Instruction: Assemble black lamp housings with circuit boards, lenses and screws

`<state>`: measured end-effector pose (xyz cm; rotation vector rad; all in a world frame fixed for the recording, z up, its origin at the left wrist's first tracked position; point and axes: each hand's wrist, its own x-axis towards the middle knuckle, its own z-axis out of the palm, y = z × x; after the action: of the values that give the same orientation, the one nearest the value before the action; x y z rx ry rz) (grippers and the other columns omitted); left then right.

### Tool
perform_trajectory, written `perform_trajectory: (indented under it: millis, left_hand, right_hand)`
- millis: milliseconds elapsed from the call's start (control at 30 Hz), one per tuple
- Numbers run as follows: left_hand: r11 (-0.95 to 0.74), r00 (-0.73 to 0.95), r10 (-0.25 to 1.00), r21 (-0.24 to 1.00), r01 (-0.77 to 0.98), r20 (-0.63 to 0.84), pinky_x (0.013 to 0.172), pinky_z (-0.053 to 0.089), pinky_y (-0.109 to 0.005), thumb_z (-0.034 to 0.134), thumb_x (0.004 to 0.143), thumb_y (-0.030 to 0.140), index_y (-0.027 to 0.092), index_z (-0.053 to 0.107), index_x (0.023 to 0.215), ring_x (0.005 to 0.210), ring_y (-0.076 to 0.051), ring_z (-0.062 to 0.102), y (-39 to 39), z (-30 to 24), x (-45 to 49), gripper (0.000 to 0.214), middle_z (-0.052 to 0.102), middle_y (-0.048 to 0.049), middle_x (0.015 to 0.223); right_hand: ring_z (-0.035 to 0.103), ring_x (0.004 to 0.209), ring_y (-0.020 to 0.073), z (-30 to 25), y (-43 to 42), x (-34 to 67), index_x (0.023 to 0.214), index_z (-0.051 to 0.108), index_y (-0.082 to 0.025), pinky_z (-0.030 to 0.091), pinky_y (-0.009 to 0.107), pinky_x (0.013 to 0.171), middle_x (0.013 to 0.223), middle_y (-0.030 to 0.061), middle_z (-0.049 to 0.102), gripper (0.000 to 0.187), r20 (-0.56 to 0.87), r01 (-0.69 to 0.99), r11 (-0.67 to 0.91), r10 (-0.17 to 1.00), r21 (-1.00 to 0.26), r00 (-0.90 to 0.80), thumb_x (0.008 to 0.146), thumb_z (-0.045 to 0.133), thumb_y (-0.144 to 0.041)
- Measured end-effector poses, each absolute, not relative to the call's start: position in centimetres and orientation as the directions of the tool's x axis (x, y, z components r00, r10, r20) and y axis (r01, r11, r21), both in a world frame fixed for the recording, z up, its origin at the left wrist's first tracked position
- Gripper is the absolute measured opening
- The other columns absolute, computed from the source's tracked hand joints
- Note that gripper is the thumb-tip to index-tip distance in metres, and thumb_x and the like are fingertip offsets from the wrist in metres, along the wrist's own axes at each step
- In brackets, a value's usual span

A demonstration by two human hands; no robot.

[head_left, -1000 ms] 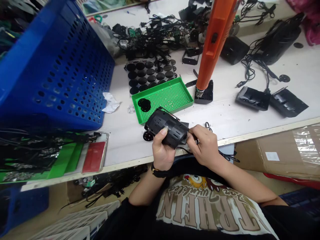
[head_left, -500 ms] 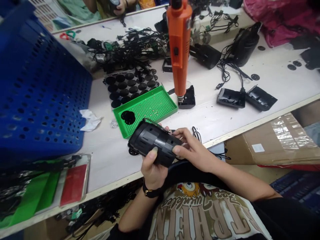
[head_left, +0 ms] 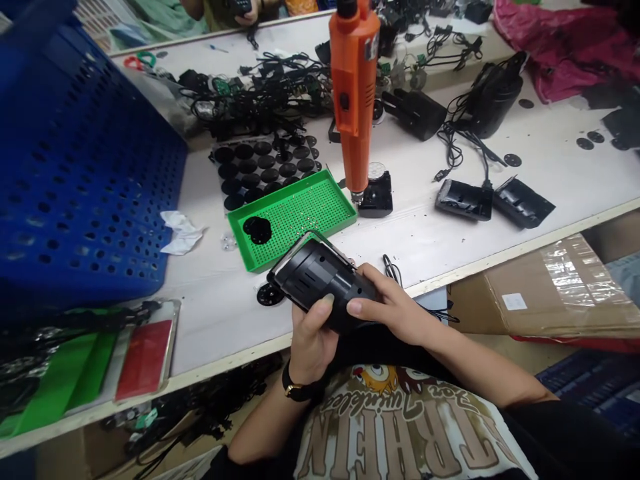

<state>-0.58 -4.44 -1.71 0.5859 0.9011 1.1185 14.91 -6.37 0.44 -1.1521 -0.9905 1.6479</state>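
Note:
Both my hands hold one black plastic housing (head_left: pixel 325 277) with slots in its side, tilted above the front edge of the table. My left hand (head_left: pixel 315 337) grips it from below, the thumb lying across its near face. At its right end my right hand (head_left: pixel 387 303) is closed round it, thumb on top and fingers behind. Just beyond is a green perforated tray (head_left: pixel 320 210) with small screws and black discs (head_left: pixel 257 230) in it. An orange electric screwdriver (head_left: pixel 354 100) hangs tip down by a black open casing part (head_left: pixel 377 197).
A blue perforated basket (head_left: pixel 100 173) stands at the left. Tangled black cables (head_left: pixel 260 93) lie at the back beside a sheet of black round pads (head_left: pixel 263 163). Open black shells (head_left: pixel 465 199) lie to the right. A cardboard box (head_left: pixel 545 287) sits below the table edge. Another person's hand (head_left: pixel 250 12) shows across the table.
The black housing has shifted slightly to the right and turned a little in my hands, so its rimmed left end shows more. Both hands have kept their hold.

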Motion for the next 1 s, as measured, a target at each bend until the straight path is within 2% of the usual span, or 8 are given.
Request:
perform_trajectory:
  millis: [200, 400, 533, 767, 900, 1000]
  left_hand:
    - [0.354, 0.197, 0.935, 0.778, -0.519, -0.294, 0.107, 0.061, -0.048, 0.091, 0.070, 0.047, 0.024, 0.072, 0.130, 0.132, -0.035, 0.066, -4.3, -1.2, -0.3, 0.067, 0.074, -0.0098, 0.136]
    - [0.387, 0.190, 0.920, 0.729, -0.564, -0.342, 0.104, 0.060, -0.048, 0.091, 0.069, 0.039, 0.024, 0.070, 0.132, 0.116, -0.033, 0.075, -4.5, -1.4, 0.0, 0.068, 0.080, -0.0087, 0.121]
    - [0.375, 0.163, 0.923, 0.722, -0.582, -0.348, 0.105, 0.059, -0.048, 0.093, 0.067, 0.036, 0.024, 0.071, 0.131, 0.109, -0.031, 0.077, -4.4, -1.0, 0.6, 0.069, 0.081, -0.0074, 0.118]
    - [0.402, 0.149, 0.905, 0.690, -0.601, -0.398, 0.103, 0.060, -0.048, 0.096, 0.064, 0.040, 0.024, 0.073, 0.127, 0.104, -0.031, 0.077, -3.6, 0.0, 1.5, 0.069, 0.082, -0.0073, 0.109]
    - [0.407, 0.130, 0.899, 0.688, -0.601, -0.419, 0.104, 0.059, -0.047, 0.096, 0.064, 0.042, 0.023, 0.074, 0.128, 0.109, -0.032, 0.076, -2.9, 0.1, 1.8, 0.070, 0.081, -0.0078, 0.111]
    - [0.431, 0.118, 0.883, 0.684, -0.589, -0.455, 0.105, 0.060, -0.046, 0.097, 0.062, 0.044, 0.026, 0.075, 0.127, 0.112, -0.032, 0.075, -2.2, 0.1, 2.0, 0.071, 0.081, -0.0065, 0.113]
  right_hand:
    - [0.048, 0.084, 0.0143, 0.1, -6.6, 15.3, 0.105, 0.054, -0.022, 0.037, 0.028, 0.074, 0.098, -0.0026, 0.056, 0.050, -0.294, -0.121, -0.328, 0.927, -0.937, -0.231, 0.084, 0.080, -0.060]
    - [0.055, 0.101, 0.0209, 0.4, -6.0, 15.9, 0.121, 0.060, -0.021, 0.044, 0.036, 0.091, 0.112, 0.0027, 0.063, 0.069, -0.343, -0.074, -0.373, 0.901, -0.925, -0.266, 0.075, 0.085, -0.065]
    - [0.058, 0.104, 0.0238, 1.0, -5.7, 16.1, 0.111, 0.063, -0.020, 0.046, 0.040, 0.096, 0.104, 0.0030, 0.065, 0.059, -0.329, -0.080, -0.354, 0.917, -0.932, -0.225, 0.077, 0.082, -0.064]
    - [0.060, 0.114, 0.0265, 0.8, -5.2, 16.0, 0.126, 0.066, -0.021, 0.045, 0.041, 0.106, 0.118, 0.0049, 0.070, 0.054, -0.236, -0.146, -0.258, 0.959, -0.955, -0.154, 0.085, 0.076, -0.055]
    - [0.059, 0.111, 0.0270, 0.5, -4.5, 15.9, 0.122, 0.067, -0.020, 0.045, 0.042, 0.106, 0.114, 0.0048, 0.070, 0.054, -0.235, -0.163, -0.253, 0.964, -0.954, -0.123, 0.083, 0.076, -0.057]
    - [0.058, 0.105, 0.0255, 0.1, -3.9, 15.9, 0.109, 0.068, -0.021, 0.045, 0.038, 0.100, 0.102, 0.0028, 0.068, 0.049, -0.255, -0.188, -0.267, 0.963, -0.945, -0.088, 0.079, 0.078, -0.058]
